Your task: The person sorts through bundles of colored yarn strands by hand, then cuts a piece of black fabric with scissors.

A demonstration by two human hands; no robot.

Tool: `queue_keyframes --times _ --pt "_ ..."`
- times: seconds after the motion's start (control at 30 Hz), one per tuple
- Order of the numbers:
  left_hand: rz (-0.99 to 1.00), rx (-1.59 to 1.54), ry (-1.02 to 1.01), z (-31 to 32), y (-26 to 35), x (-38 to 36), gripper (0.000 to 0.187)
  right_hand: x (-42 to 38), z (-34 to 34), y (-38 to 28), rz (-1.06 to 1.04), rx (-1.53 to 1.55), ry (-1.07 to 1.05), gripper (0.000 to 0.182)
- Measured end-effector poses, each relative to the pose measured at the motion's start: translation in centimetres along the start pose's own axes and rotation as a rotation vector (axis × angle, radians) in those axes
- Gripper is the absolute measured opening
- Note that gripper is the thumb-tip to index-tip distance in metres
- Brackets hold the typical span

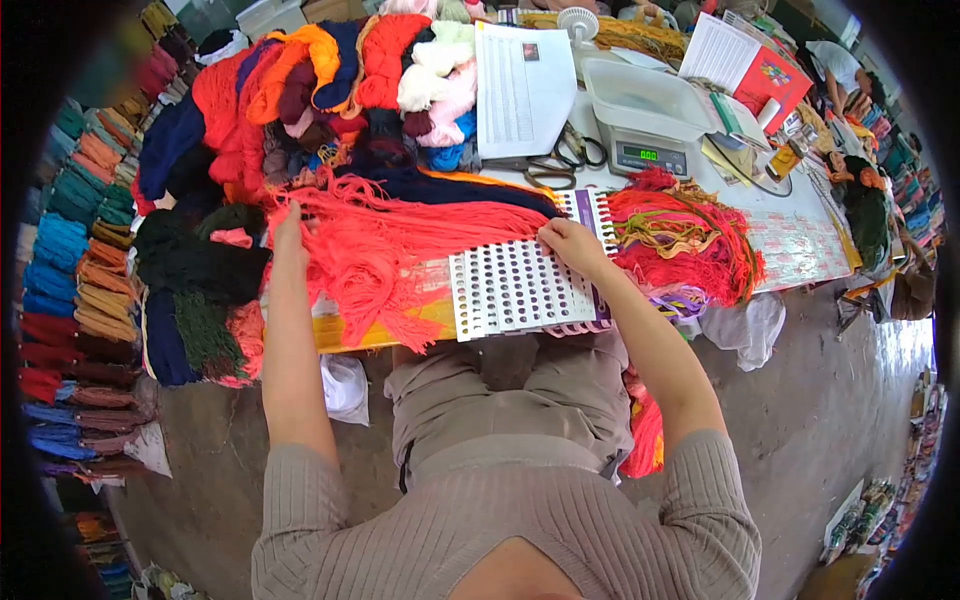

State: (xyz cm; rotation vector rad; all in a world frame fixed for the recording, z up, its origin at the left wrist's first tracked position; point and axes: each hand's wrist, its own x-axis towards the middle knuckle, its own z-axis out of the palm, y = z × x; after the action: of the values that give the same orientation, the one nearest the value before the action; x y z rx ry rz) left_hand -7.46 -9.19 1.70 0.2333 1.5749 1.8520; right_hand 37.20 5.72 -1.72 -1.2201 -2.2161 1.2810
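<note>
In the left half of the frame, the left hand (288,228) grips one end of a long, loose skein of coral-pink yarn (420,224). The skein stretches across the centre of the frame towards the right hand (572,246), its near part spilling in a tangled bunch over the table's front edge. The right hand's fingers are curled together at the skein's other end, above a white card with rows of dark round holes (515,290); whether they pinch yarn, card or both, I cannot tell.

Just right of that hand lies a tangled heap of red, pink and olive thread (685,235). Above the skein, around the upper centre, are black-handled scissors (580,148) and a printed white paper sheet (525,90). Right of these stands a grey digital scale with a green display reading zeros (650,157), bearing a clear plastic tub (650,95). Piled yarn skeins in red, orange, navy and white (380,65) fill the upper left of the table, with a bundle of black yarn (190,255) below them, near the left hand.
</note>
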Motion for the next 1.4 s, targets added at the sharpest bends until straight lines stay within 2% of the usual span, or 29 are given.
queue_keyframes --times 0.03,0.07,0.1,0.13,0.2,0.23,0.27,0.3,0.37,0.43,0.5,0.67,0.73,0.8,0.9,1.0,1.4 --pt "0.051 0.089 -0.082 -0.3 -0.5 -0.6 0.03 0.1 0.0 0.1 0.01 0.117 0.016 0.023" --pt "0.056 0.111 -0.088 3.7 0.8 -6.9 0.029 -0.1 0.3 0.0 0.003 0.156 0.114 0.023" --pt "-0.012 0.08 -0.216 5.6 0.4 -9.6 0.03 -0.3 0.7 -0.4 -0.002 0.192 0.208 0.024" --pt "-0.082 0.045 -0.34 7.1 -0.5 -11.7 0.031 -1.0 1.5 -1.1 -0.119 0.166 0.273 0.025" --pt "-0.103 0.056 -0.64 10.4 -3.6 -15.9 0.032 -2.9 3.1 -4.1 -0.189 0.29 0.152 0.022" --pt "-0.133 0.045 -0.745 12.0 -4.7 -18.1 0.031 -3.6 4.3 -4.9 -0.261 0.35 0.071 0.017" --pt "-0.139 0.009 -0.803 13.5 -5.9 -19.4 0.034 -5.1 4.8 -7.1 -0.247 0.447 0.005 0.014" --pt "-0.265 -0.048 -0.949 14.3 -6.7 -20.1 0.04 -6.1 5.1 -8.7 -0.237 0.539 -0.025 0.013" --pt "-0.422 -0.192 -1.024 15.4 -7.4 -21.0 0.045 -6.5 5.3 -8.8 -0.226 0.605 -0.015 0.012" --pt "-0.377 -0.174 -1.035 15.7 -7.7 -20.5 0.049 -7.1 4.4 -9.2 -0.161 0.707 -0.04 0.011" --pt "-0.486 -0.361 -1.096 15.6 -7.5 -20.4 0.05 -7.5 4.0 -9.1 -0.149 0.756 -0.031 0.012" --pt "-0.521 -0.465 -1.089 15.1 -6.5 -20.7 0.051 -8.1 3.9 -9.2 -0.159 0.993 -0.034 0.016" --pt "-0.556 -0.55 -1.002 15.0 -5.9 -20.8 0.05 -8.8 3.5 -9.8 -0.156 0.999 -0.063 0.017" --pt "-0.562 -0.549 -0.965 14.9 -5.4 -21.0 0.049 -9.4 3.4 -10.1 -0.089 1.194 -0.113 0.015" --pt "-0.424 -0.428 -0.964 14.6 -4.4 -21.4 0.049 -9.7 3.2 -9.7 -0.13 1.157 -0.118 0.017" --pt "-0.366 -0.38 -0.939 14.4 -3.5 -22.1 0.048 -10.1 2.9 -9.8 -0.128 1.141 -0.08 0.019" --pt "-0.307 -0.262 -0.87 14.2 -3.1 -22.6 0.049 -10.5 3.0 -10.1 -0.138 1.064 -0.022 0.022"
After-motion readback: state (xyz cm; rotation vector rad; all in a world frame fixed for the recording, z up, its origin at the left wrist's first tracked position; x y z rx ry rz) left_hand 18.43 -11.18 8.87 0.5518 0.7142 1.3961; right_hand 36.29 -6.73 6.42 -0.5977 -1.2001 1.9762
